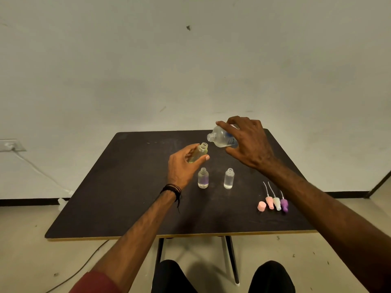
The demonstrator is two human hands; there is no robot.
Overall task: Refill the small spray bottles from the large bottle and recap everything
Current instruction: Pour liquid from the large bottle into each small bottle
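The left hand [182,166] gripped a tilted small bottle [198,153] above the bench [105,197]; the right hand [249,142] clutched the large bottle [221,138], tipped just beside it. Both mouths were narrow and apart, so liquid might miss and spill.

Plain off-white wall [190,60] fills the upper half, scuffed, with a small dark mark [188,28] high up near the middle. Dark baseboard [27,201] runs along the bottom of the wall. Wall outlet [9,144] at the left edge, white cable [40,172] dropping from it to the floor. Dark square table [118,197] with a light wood edge, top worn and smudged, on thin dark metal legs [231,259]. Floor [31,240] pale beige, speckled with bits of debris; a dark cord [80,269] curves across it lower left. A dark slanted bar [378,185] at the far right. Light dim, even, soft shadow on the wall behind the table.
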